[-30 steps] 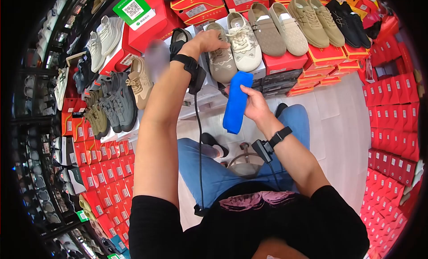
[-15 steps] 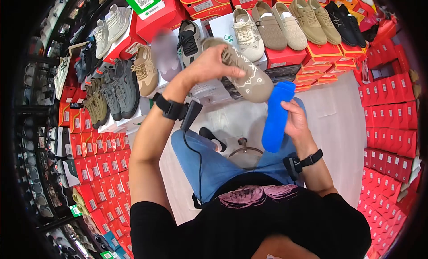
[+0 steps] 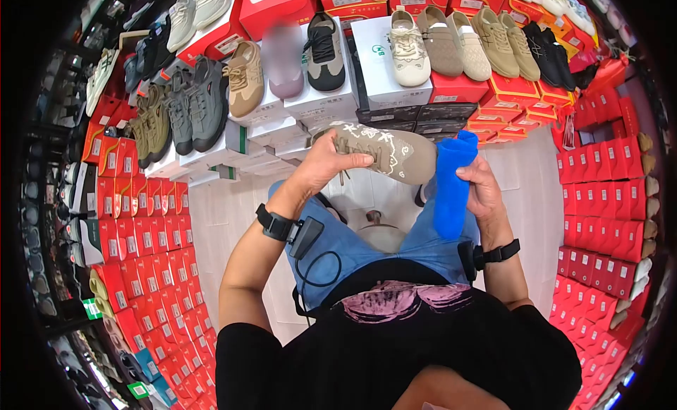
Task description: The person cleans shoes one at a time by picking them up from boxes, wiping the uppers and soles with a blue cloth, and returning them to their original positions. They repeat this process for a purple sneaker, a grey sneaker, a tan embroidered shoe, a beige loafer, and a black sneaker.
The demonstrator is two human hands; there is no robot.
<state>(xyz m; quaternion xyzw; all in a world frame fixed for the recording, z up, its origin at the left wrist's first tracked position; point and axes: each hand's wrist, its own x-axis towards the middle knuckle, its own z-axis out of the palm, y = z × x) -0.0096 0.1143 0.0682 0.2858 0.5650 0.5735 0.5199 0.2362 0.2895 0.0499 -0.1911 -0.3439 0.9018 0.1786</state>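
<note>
Gripped at its heel end by my left hand (image 3: pixel 331 159) is a taupe lace-up shoe (image 3: pixel 402 156) with white embroidered patterns. My thumb presses near the laces, and the toe points right. A bright blue cloth (image 3: pixel 451 191), long and folded over at the top, hangs in my right hand (image 3: pixel 483 184). The thumb lies on its front, while the other fingers are partly hidden. The shoe's toe meets the cloth's upper edge in this view. Both things are held above my lap (image 3: pixel 416 233).
Ahead, a row of display shoes, such as a cream sneaker (image 3: pixel 410 50) and a black-and-grey sneaker (image 3: pixel 325 53), stands on stacked boxes (image 3: pixel 388 85). Red shoeboxes line the left (image 3: pixel 151 240) and right (image 3: pixel 603 198) sides. A strap with a cabled device (image 3: pixel 289 230) circles my left wrist.
My left hand has brought the shoe away from the display boxes, closer to my body, and turned it more level. The blue cloth is now more upright beside the toe.
</note>
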